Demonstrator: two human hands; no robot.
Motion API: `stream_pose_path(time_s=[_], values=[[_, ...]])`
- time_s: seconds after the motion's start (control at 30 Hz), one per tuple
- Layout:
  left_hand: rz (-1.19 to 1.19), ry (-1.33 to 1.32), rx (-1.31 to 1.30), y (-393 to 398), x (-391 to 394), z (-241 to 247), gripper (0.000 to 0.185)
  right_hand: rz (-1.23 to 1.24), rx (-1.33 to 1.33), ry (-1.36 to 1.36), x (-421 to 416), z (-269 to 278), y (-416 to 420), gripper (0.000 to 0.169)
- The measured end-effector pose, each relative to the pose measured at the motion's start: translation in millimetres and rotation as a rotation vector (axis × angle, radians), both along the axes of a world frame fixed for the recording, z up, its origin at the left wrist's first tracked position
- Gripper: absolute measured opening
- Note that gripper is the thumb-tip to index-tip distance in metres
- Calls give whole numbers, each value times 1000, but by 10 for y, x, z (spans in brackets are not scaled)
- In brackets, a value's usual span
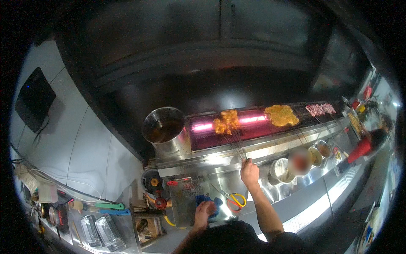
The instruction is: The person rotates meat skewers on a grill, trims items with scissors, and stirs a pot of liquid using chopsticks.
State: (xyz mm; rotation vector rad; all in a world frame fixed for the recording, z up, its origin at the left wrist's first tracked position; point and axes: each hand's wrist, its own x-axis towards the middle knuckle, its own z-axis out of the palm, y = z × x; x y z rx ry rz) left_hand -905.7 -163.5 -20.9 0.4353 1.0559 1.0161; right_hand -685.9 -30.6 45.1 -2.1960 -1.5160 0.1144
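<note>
My right hand (250,173) grips the ends of several thin metal skewers (236,145). The browned meat pieces (226,121) on them lie over the glowing grill (203,127). My left hand (204,211) rests on a blue cloth (218,205) on the steel counter; whether its fingers grip the cloth, I cannot tell. Between my hands lie scissors with red and yellow handles (238,200). Farther right on the grill are a flat yellow-coated piece of meat (281,115) and pale raw meat on skewers (320,109).
A deep steel pot (165,130) stands left of the grill. Metal bowls (282,171) line the counter at right. A person in red sleeves (361,149) stands at far right. Clear plastic trays (109,233) and green- and blue-handled tools (111,206) lie lower left.
</note>
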Motion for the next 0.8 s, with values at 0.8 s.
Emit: stream_pose_path(time_s=[0.8], values=[[-261,109,133,179,268,300,23,69,149,110,246,-149,-14,23]])
